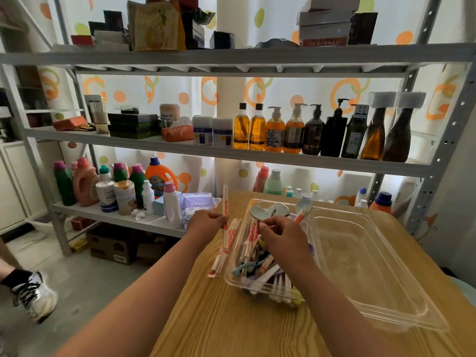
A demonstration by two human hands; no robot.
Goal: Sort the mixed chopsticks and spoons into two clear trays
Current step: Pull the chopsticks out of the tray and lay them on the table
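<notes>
Mid-frame, the left hand pinches a chopstick packet at the table edge; it could drop off. The right hand curls, grip unclear

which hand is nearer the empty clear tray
Right. The right hand is over the mixed tray beside the empty tray; the left hand grips wrapped chopsticks farther left.

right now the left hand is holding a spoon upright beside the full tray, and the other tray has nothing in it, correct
Not quite. In the head view the left hand holds wrapped chopsticks, not a spoon, upright beside the full tray. The other tray does have nothing in it.
</notes>
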